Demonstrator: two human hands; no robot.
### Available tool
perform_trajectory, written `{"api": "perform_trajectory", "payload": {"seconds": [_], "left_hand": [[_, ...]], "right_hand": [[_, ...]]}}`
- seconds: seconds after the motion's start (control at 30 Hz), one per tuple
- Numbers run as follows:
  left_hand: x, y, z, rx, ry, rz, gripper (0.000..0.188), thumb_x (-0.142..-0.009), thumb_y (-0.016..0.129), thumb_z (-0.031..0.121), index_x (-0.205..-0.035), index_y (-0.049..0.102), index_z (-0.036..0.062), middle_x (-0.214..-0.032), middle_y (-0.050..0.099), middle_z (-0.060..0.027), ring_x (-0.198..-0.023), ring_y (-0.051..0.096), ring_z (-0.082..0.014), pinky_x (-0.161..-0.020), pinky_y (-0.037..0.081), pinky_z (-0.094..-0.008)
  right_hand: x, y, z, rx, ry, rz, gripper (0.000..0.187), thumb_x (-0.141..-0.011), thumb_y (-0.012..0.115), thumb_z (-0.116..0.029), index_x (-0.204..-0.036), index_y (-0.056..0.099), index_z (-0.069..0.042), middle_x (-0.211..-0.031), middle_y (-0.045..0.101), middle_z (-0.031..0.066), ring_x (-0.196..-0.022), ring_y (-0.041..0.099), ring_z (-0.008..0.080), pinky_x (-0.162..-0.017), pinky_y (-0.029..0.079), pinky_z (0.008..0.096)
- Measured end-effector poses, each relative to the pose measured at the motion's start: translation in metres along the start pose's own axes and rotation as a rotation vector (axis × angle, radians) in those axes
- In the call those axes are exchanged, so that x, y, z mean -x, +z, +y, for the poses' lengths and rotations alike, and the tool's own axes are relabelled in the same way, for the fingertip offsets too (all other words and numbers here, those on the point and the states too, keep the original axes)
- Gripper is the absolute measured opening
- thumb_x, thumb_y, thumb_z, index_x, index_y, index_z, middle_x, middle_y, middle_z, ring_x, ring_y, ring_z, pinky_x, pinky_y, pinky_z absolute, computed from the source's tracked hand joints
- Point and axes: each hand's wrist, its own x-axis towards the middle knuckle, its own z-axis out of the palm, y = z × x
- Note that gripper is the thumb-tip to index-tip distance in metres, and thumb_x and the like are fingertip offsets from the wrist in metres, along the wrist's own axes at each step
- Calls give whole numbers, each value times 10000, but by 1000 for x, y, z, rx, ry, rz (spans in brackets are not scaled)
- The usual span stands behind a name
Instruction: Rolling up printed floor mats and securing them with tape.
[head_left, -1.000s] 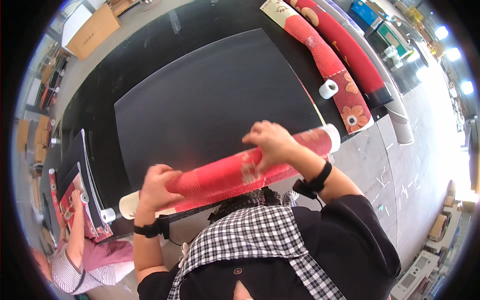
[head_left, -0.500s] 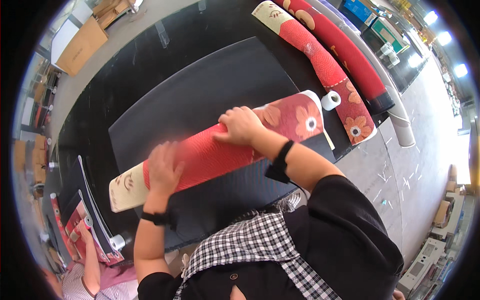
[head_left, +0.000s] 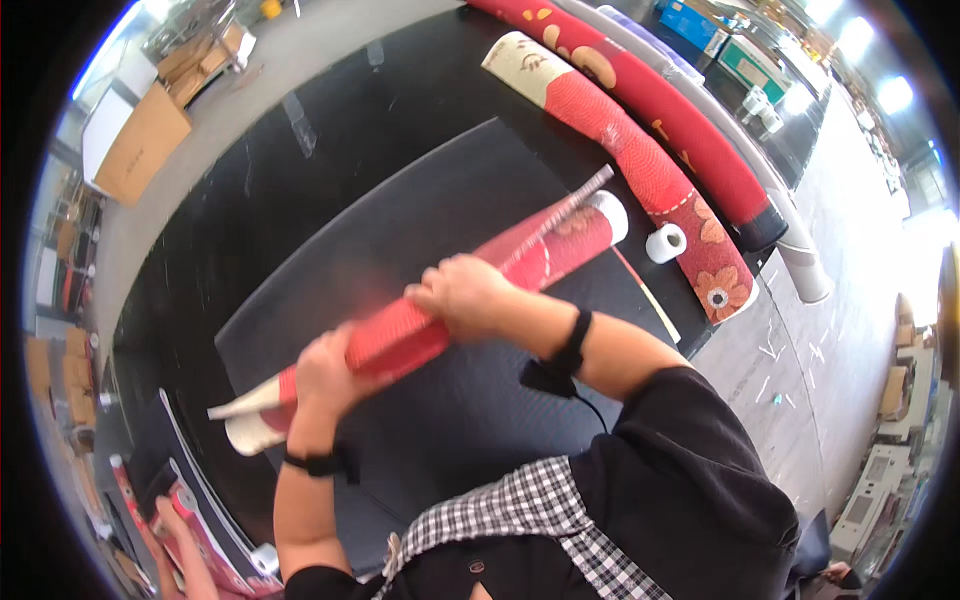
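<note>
A red patterned mat [head_left: 390,345] with a cream end lies rolled across the black sheet [head_left: 400,240] in front of me. Its free edge stands up off the roll, so a gap shows at both ends. My left hand [head_left: 330,375] is closed round the mat near the cream end. Farther right, my right hand [head_left: 465,295] grips the raised edge with its fingers curled over it. Motion blurs the part between my hands, and the left fingertips are partly hidden.
A white tape roll [head_left: 665,242] stands right of the mat, beside a rolled flowered mat [head_left: 650,150]. A longer red roll [head_left: 700,140] lies behind it. At lower left, a co-worker's hands [head_left: 172,520] work on another red mat. A cardboard sheet [head_left: 145,145] stands at far left.
The mat's long edge has been lifted off the roll, opening a gap at both ends. My right hand has come nearer and closed on that edge; my left has closed round the mat.
</note>
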Motion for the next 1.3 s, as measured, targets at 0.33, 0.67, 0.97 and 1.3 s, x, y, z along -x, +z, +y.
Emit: {"api": "perform_trajectory", "payload": {"seconds": [0.33,0.67,0.97,1.3], "left_hand": [[49,-3,45,39,110,-294,933,-608,845,481,-1344,501,23,-1336,504,-202,-1272,448,-387,-1069,353,-469],[-74,81,64,-82,721,-473,705,-891,617,342,-1493,339,103,-1591,231,-126,-1478,174,-324,-1208,137,-479],[-87,95,76,-185,740,-611,763,-925,563,450,-1540,232,141,-1625,127,-57,-1502,73,-256,-1224,99,-441],[-49,12,78,195,586,-639,713,-877,618,472,-1359,473,-34,-1404,476,-249,-1283,479,-397,-1065,388,-492]], "right_hand": [[137,4,23,15,546,500,769,-676,796,-458,-1300,543,-88,-1370,473,165,-1297,414,384,-1074,325,520],[208,29,87,-424,1314,752,678,-749,748,-484,-1216,613,-10,-1128,661,212,-1076,637,322,-950,480,384],[212,18,72,-318,1367,760,544,-740,750,-464,-1101,686,-61,-982,713,159,-942,687,306,-867,520,379],[194,8,96,-218,1352,408,528,-803,652,-543,-1005,688,-56,-929,708,169,-897,686,330,-815,525,411]]}}
